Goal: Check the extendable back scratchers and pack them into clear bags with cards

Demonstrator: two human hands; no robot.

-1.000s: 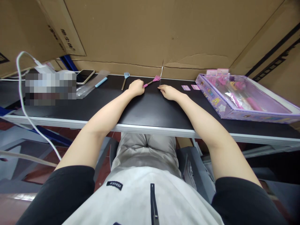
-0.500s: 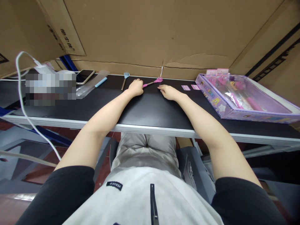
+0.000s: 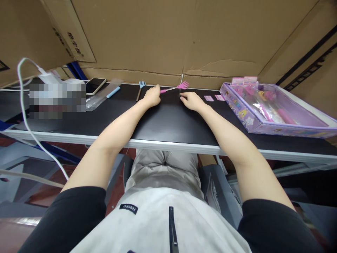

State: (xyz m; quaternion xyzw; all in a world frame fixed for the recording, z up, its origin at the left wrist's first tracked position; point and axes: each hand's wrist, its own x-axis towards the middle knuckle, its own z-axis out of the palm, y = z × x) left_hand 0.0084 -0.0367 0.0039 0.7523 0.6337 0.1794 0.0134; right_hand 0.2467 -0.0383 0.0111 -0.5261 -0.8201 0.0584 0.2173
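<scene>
My left hand (image 3: 152, 96) is closed round the handle of a pink back scratcher (image 3: 182, 85) with a metal rod. Its hand-shaped pink head points right, towards the cardboard at the back. Just below and right of that head is my right hand (image 3: 193, 101), with index finger and thumb apart, and I see nothing held in it. Left of my left hand lies a second back scratcher (image 3: 142, 84), with a light blue head and a dark rod. A light blue tube-like handle (image 3: 113, 92) rests further left on a clear plastic sleeve (image 3: 98, 100).
Two small pink cards (image 3: 209, 98) lie right of my right hand. A purple display box (image 3: 259, 127) with packaged pink pieces stands at the right. On the left are a phone (image 3: 96, 86) and a white cable (image 3: 21, 91). Cardboard (image 3: 168, 38) walls the back of the black table (image 3: 168, 123).
The pink back scratcher has turned so its head is raised and its spread fingers show more. My left hand has tilted with it, and my right hand has shifted slightly away from me.
</scene>
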